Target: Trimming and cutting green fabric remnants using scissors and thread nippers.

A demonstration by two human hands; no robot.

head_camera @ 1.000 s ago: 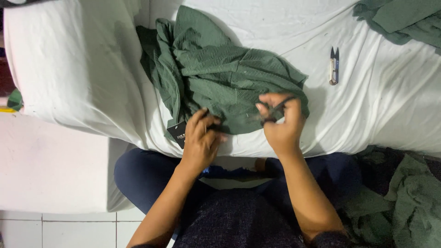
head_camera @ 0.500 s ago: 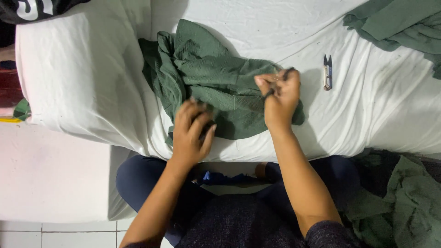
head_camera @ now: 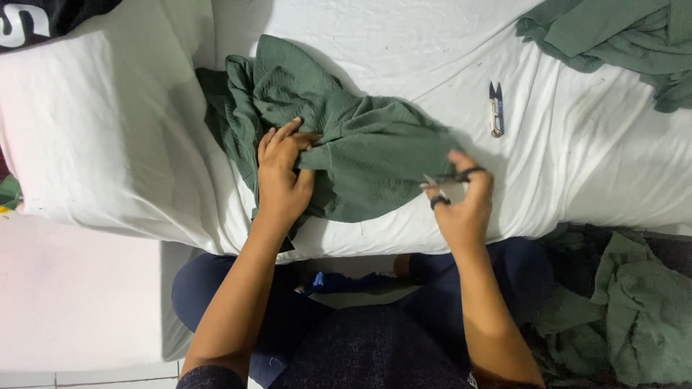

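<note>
Fabric is lying bunched in the centre of the frame: a green garment (head_camera: pixel 346 151) on a white sheet (head_camera: pixel 591 166), its long axis running from the upper left down toward the lower right. The left hand (head_camera: pixel 282 173) is pressing on its middle, fingers curled and pinching a fold against the cloth. The right hand (head_camera: pixel 461 205) is hovering just off the garment's right edge, closed around a small pair of scissors (head_camera: pixel 450 180) whose blades are pointing left toward the cloth; whether the blades are touching the fabric is hard to tell. So the left hand is sitting on the garment, while the right is waiting just beside it. A second thread snipper (head_camera: pixel 496 109) is lying apart in the upper right.
</note>
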